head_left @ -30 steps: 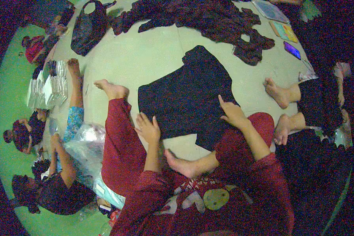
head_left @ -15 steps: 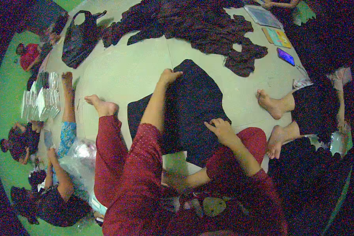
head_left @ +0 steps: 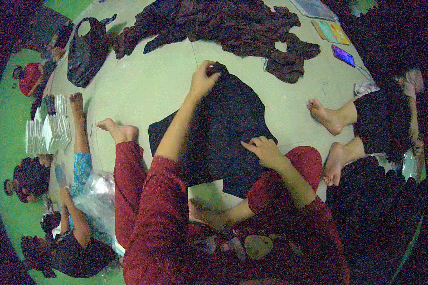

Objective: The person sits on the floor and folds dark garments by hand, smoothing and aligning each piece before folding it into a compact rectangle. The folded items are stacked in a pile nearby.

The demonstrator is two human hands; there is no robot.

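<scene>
A dark, nearly black garment [head_left: 230, 111] lies spread on the pale floor between my legs; its exact kind is hard to make out. My left hand [head_left: 205, 78] pinches the far top corner of this garment, where the cloth bunches up a little. Nearer to me, my right hand [head_left: 265, 151] rests on the garment's right side by my bent knee. Its fingers are partly stretched and apart, holding nothing that I can see.
Crumpled dark clothes [head_left: 209, 28] heap across the far floor, with a black bag [head_left: 86, 54] to their left. Wrapped white packets [head_left: 47, 130] are stacked at left beside seated people. A phone [head_left: 343, 55] lies far right, above another person's bare feet [head_left: 329, 118].
My left hand has moved slightly away from me, and the garment's top corner is now raised and bunched in its fingers. My right hand has barely shifted.
</scene>
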